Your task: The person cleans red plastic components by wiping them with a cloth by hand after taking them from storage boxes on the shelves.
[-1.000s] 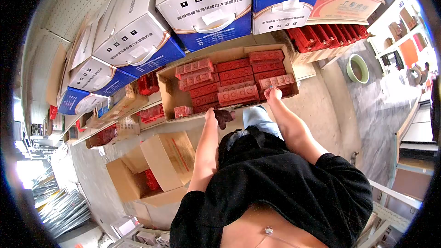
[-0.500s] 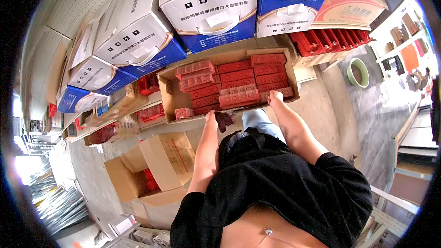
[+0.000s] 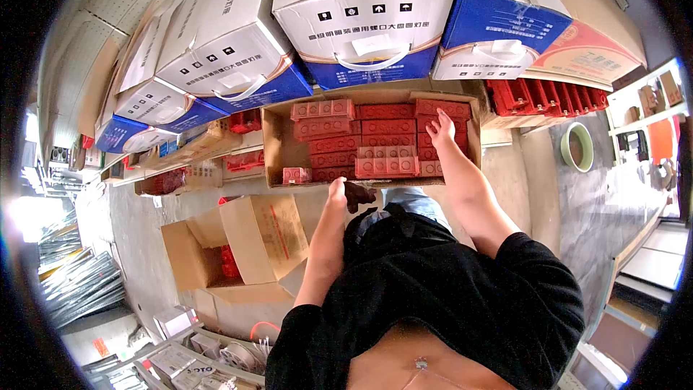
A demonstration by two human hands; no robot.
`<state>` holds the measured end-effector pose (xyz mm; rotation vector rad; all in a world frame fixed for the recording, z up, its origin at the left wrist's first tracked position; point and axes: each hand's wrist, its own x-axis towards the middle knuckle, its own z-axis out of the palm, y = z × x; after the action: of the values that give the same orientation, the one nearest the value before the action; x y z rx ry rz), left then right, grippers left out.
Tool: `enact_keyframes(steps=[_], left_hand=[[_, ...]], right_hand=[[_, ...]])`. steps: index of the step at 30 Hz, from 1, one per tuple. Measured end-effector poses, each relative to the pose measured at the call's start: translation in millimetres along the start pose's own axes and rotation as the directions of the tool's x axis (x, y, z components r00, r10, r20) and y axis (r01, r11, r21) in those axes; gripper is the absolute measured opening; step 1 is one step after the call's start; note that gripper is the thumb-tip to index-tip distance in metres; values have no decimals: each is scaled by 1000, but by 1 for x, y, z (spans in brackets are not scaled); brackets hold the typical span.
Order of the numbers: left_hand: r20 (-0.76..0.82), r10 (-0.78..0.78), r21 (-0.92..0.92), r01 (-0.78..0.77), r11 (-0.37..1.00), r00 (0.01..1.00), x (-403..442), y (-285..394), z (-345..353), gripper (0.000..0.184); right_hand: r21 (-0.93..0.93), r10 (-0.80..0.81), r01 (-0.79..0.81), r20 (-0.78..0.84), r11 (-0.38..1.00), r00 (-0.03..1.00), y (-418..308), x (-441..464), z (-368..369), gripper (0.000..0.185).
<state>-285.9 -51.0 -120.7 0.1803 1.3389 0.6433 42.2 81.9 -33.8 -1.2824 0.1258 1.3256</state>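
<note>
An uncovered cardboard box [image 3: 270, 146] is in front of me, packed with rows of red plastic electrical boxes [image 3: 386, 127] that have round marks on their sides. My left hand [image 3: 337, 191] grips the front edge of the cardboard box, its thumb at the rim. A dark brownish shape [image 3: 359, 196] shows beside it; I cannot tell whether this is shaded fingers or cloth. My right hand [image 3: 442, 130] is over the right-hand rows, fingers apart, holding nothing. Whether its fingertips touch the red pieces is unclear.
Large white-and-blue cartons [image 3: 364, 25] line the shelf beyond the box. To the right, more red pieces [image 3: 545, 97] fill another carton. An open cardboard carton [image 3: 253, 238] sits on the floor at left. A green tub [image 3: 576, 146] stands at far right.
My right hand has left the front edge of the cardboard box and moved forward over the red pieces, fingers spreading. My left hand stays at the front edge. The view has shifted slightly.
</note>
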Motion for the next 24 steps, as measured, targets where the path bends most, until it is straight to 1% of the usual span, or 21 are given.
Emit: enact_keyframes(steps=[2,6,9,10,12,13,14,15,17,18,21,22,23,24], left_hand=[[-2,3,-5,-3,1000,1000,4,1,-3,53],[6,10,-13,-10,1000,1000,15,0,-6,56],[22,12,-25,-12,1000,1000,26,-8,-9,58],[31,10,-31,-9,999,999,29,-12,-11,59],[50,9,-36,-8,999,999,36,-17,-13,60],[67,8,-33,-6,999,998,38,-18,-13,61],[95,6,-20,-4,1000,995,31,-14,-7,62],[119,5,-4,-4,1000,993,29,-14,-10,63],[217,14,70,-30,997,976,0,1,1,61],[217,17,77,-35,996,976,-6,5,4,61],[150,33,62,-43,997,988,-20,11,10,59],[115,41,49,-47,998,993,-18,10,10,58],[77,48,39,-51,998,996,-17,10,9,57],[40,54,28,-55,998,998,-13,9,8,57]], right_hand=[[5,7,-7,-5,1000,1000,1,14,0,36],[42,25,-22,-51,999,998,-4,14,-1,36],[155,19,-11,-50,988,999,0,24,-8,34],[123,14,-1,-101,992,995,2,29,-9,32],[164,48,-28,-121,986,992,6,35,-17,32],[187,64,-39,-128,982,990,7,41,-21,32],[251,107,-88,-62,964,992,17,67,-34,28],[262,114,-88,-82,961,990,17,65,-33,27],[284,129,-90,-123,955,984,18,56,-32,24],[240,117,-79,-147,967,982,21,56,-32,22],[70,202,-190,-231,979,952,22,65,-33,20],[-104,95,-133,-306,986,947,16,49,-25,16],[-214,56,-122,-289,969,956,9,32,-17,15],[-321,19,-108,-266,941,964,8,33,-16,14]])
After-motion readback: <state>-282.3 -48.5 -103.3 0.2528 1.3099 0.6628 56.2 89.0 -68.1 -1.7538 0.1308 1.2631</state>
